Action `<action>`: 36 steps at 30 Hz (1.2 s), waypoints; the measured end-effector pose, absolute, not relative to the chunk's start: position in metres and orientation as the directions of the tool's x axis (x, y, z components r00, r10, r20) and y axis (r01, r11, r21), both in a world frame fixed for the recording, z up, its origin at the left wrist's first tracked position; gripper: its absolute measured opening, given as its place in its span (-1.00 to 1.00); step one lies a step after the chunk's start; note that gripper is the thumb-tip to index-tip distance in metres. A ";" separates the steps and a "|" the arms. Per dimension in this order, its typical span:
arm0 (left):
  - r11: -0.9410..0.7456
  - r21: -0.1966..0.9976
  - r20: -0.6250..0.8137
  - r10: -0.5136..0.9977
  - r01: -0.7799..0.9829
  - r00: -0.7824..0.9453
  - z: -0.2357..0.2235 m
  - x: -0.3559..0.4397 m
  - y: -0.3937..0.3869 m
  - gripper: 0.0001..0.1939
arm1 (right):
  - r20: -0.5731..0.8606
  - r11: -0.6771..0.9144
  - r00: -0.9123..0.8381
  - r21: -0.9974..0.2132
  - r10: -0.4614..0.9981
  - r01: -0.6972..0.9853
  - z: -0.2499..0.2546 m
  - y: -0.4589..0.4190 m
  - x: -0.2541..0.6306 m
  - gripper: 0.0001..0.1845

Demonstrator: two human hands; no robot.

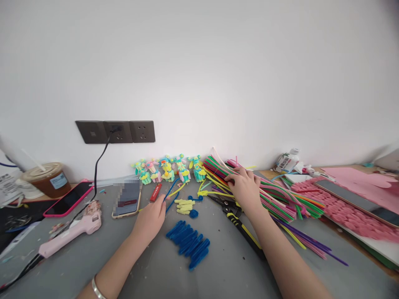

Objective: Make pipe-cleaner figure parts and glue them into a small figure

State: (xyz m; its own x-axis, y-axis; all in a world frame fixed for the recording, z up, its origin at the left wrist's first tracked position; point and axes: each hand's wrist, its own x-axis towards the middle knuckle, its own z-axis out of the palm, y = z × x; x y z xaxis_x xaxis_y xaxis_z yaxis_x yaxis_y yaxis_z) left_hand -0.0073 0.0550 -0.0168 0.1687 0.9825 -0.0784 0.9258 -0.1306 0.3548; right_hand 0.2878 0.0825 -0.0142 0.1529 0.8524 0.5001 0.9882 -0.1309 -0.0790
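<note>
My left hand (151, 216) is closed, with a blue pipe cleaner (171, 190) sticking out past its fingertips. Over the large bundle of coloured pipe cleaners (277, 199), my right hand (247, 189) bends its fingers and thumb around some of the strands; the fingertips are partly hidden. Short blue pieces (188, 243) lie in a row in front. Behind them sit short yellow pieces (184, 206) and a small blue coil (193, 214). Black-and-yellow pliers (241, 232) lie under my right forearm.
Several small pipe-cleaner figures (167, 169) stand along the wall. To the left are a phone (127, 198), a pink-edged phone (70, 199), a corded pink glue gun (73, 234) and a drink cup (50, 180). A white bottle (287, 161) and pink keyboard-like mat (336, 203) are right.
</note>
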 end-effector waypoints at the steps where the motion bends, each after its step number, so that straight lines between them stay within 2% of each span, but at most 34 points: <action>1: -0.131 0.352 -0.079 0.983 0.927 0.168 -0.017 -0.007 0.055 -0.64 | 0.490 -0.128 0.146 -0.069 0.860 0.989 -0.015 0.083 0.288 -0.79; 4: -0.140 0.350 -0.074 0.981 0.926 0.177 -0.017 -0.008 0.054 -0.64 | 0.468 -0.119 0.125 -0.043 0.875 0.992 -0.016 0.083 0.289 -0.80; 12: -0.137 0.352 -0.080 0.981 0.926 0.175 -0.016 -0.008 0.054 -0.63 | 0.522 -0.111 0.112 -0.032 0.846 0.993 -0.021 0.087 0.290 -0.72; 24: -0.143 0.359 -0.065 0.982 0.922 0.178 -0.018 -0.008 0.055 -0.64 | 0.428 -0.111 0.081 0.047 0.900 0.993 -0.028 0.084 0.288 -0.68; 31: -0.143 0.361 -0.065 0.982 0.922 0.177 -0.017 -0.008 0.054 -0.64 | 0.455 -0.141 0.114 0.025 0.883 0.990 -0.025 0.087 0.289 -0.84; 36: -0.148 0.351 -0.072 0.980 0.924 0.184 -0.018 -0.008 0.055 -0.63 | 0.471 -0.132 0.101 0.032 0.876 0.991 -0.026 0.088 0.289 -0.87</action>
State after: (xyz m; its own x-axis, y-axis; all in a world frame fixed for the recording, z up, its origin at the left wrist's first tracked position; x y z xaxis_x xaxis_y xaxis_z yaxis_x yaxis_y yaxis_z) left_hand -0.0081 0.0552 -0.0184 0.1839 0.9803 -0.0717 0.9245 -0.1477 0.3514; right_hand 0.2890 0.0877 -0.0262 0.1013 0.8763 0.4711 0.9907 -0.1319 0.0322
